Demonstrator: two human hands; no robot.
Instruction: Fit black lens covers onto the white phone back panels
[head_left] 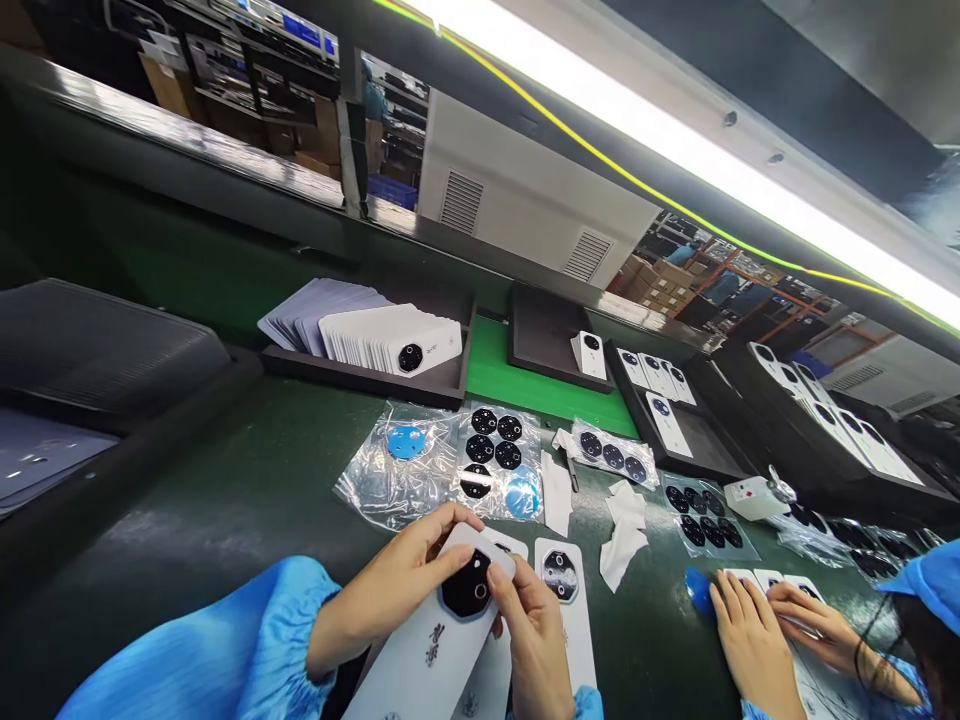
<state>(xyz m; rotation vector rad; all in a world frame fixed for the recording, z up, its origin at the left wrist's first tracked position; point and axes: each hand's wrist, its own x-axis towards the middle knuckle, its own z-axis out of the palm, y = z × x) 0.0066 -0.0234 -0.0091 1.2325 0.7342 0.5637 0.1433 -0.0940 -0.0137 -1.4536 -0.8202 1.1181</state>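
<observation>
ITEM: white phone-back card (427,655) with black camera-lens patch (466,588) | LEFT: left hand (397,572) gripping card's top edge | RIGHT: right hand (534,640) gripping card, thumb beside patch | PLACE: held above near edge of desk (247,480) | HANDLING: patch face unobstructed

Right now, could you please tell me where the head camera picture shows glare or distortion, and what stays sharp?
In the head view, the overhead strip light burns out to white at top right, the clear plastic bag throws bright glints, and the wide lens tilts and bows the dark green workbench, while the left hand, right hand and white phone-shaped panel look fairly sharp.
</observation>
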